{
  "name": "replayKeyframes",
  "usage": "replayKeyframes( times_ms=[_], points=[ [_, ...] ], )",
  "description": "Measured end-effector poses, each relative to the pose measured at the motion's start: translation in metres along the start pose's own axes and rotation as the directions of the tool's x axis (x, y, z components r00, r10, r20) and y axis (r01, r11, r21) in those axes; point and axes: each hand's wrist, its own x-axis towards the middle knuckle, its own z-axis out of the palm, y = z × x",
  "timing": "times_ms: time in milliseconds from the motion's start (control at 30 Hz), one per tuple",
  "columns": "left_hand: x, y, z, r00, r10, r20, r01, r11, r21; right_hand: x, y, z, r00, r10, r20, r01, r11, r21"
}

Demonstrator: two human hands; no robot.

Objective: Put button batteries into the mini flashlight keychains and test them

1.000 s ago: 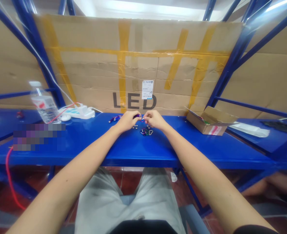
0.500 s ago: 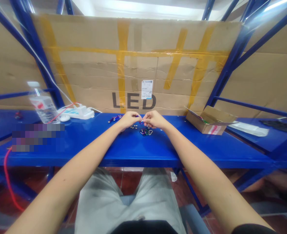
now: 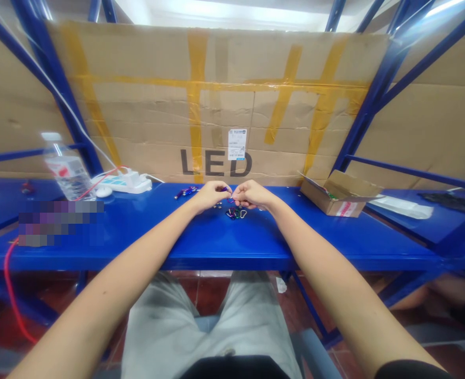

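Observation:
Over the blue table my left hand (image 3: 213, 195) is closed round a small shiny blue-purple cylinder (image 3: 225, 188), mostly covered by the fingers. My right hand (image 3: 251, 195) meets it fingertip to fingertip, pinching a small purple carabiner (image 3: 230, 200). Whether the carabiner and cylinder are joined cannot be made out. Just below the hands lies a small pile of coloured carabiners (image 3: 232, 213), with a silver carabiner (image 3: 243, 214) at its right. Several tiny metal pieces (image 3: 217, 206) are scattered under my left hand. Beyond my left wrist rest several blue cylinders (image 3: 185, 192).
An open cardboard box (image 3: 330, 197) stands to the right on the table (image 3: 224, 247). To the left are a water bottle (image 3: 67, 168) and a white power strip (image 3: 127, 181) with cables. A big cardboard panel (image 3: 149, 116) closes off the back.
Both hands stay nearly in place, with small finger movements. The right fingertips and the carabiner sit slightly closer to the cylinder. The view has shifted a little.

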Motion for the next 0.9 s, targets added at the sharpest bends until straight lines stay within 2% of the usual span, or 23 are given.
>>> replayKeyframes(
  times_ms=[133,300,400,633,733,833,900],
  points=[
    [0.001,-0.003,0.003,0.994,0.098,-0.053,-0.093,0.993,0.078,0.000,-0.001,0.001,0.999,0.032,-0.040,-0.031,0.999,0.007],
    [0.000,-0.003,0.005,0.986,0.158,-0.059,-0.152,0.984,0.096,0.001,0.001,-0.006,0.997,0.059,0.039,-0.060,0.997,0.038],
    [-0.001,-0.002,0.008,0.981,0.176,-0.076,-0.165,0.978,0.129,0.002,0.003,-0.009,0.998,0.050,0.024,-0.050,0.999,0.019],
    [0.003,-0.004,0.010,0.947,0.173,-0.272,-0.122,0.973,0.194,0.000,-0.001,0.006,0.999,-0.033,0.020,0.035,0.993,-0.109],
    [0.004,-0.004,0.007,0.951,0.161,-0.264,-0.124,0.981,0.149,-0.002,-0.005,0.000,0.998,-0.014,-0.057,0.003,0.982,-0.187],
    [0.005,-0.005,0.005,0.977,0.134,-0.169,-0.107,0.982,0.157,-0.003,-0.007,-0.014,0.975,-0.044,-0.217,-0.015,0.964,-0.265],
    [0.007,-0.008,0.005,0.984,0.130,-0.123,-0.106,0.976,0.188,-0.002,-0.006,-0.022,0.958,-0.059,-0.282,-0.025,0.958,-0.285]
  ],
)
